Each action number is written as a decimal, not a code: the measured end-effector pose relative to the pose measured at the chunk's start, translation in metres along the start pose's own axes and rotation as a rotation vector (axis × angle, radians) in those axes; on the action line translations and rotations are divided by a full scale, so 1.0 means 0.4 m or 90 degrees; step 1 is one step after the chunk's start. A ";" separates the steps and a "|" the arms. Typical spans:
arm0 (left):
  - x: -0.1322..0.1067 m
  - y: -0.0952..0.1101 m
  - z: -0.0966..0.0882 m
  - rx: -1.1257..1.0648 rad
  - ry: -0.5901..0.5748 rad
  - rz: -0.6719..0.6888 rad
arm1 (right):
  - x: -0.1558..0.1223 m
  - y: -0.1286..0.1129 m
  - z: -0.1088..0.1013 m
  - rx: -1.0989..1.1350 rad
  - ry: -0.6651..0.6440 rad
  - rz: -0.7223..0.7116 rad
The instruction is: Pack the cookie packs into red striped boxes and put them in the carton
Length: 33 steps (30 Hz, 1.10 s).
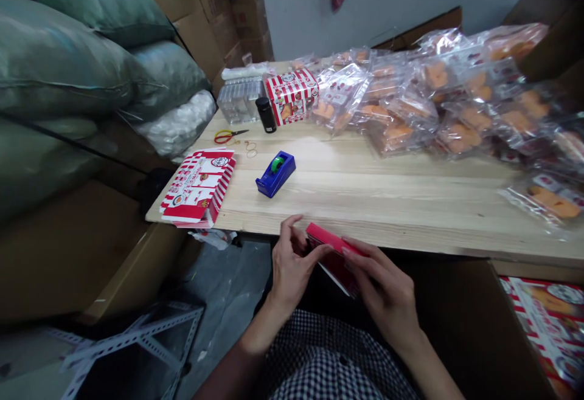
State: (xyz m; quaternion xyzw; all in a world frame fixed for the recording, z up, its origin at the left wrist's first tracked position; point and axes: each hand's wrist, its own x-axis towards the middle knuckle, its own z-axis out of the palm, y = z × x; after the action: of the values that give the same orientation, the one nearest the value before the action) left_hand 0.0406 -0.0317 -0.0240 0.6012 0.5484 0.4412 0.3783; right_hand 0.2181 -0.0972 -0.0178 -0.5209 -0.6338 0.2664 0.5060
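Observation:
Just off the table's front edge, a red cardboard box point(329, 239) is tilted between my two hands. My left hand point(292, 260) grips its left end, thumb along the top and fingers curled behind. My right hand point(383, 284) is closed on the right end, fingertips pressing on the red upper face. The box's lower side is in shadow, so its print cannot be read. Ahead of my hands stands a blue tape dispenser point(276, 174) with a green core. A stack of flat red-and-white printed cartons point(198, 186) lies at the table's left corner.
Clear bags of orange pieces point(392, 108) crowd the back and right of the table point(347, 175). At the back left are a printed box point(292, 96), a black bottle point(266, 115), clear plastic containers point(239, 99) and scissors point(224, 137). Green sacks point(68, 59) are piled left.

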 end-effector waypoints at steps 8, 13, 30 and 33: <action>0.094 0.026 -0.033 0.176 -0.161 0.487 | 0.058 -0.011 -0.041 0.132 -0.017 0.101; 0.126 -0.008 -0.035 0.143 -0.117 0.275 | 0.074 0.049 -0.063 0.227 0.173 0.232; 0.370 -0.163 0.000 0.249 -0.292 0.124 | 0.336 0.356 -0.179 0.046 0.390 0.209; 0.377 -0.214 0.005 0.328 -0.205 0.194 | 0.481 0.381 -0.250 -0.111 0.400 0.154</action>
State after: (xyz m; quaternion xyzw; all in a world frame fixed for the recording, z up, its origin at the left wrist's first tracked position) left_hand 0.0160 0.1277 -0.0876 0.8142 0.4788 0.2389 0.2252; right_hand 0.3802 0.1110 -0.0451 -0.6900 -0.4008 0.0959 0.5950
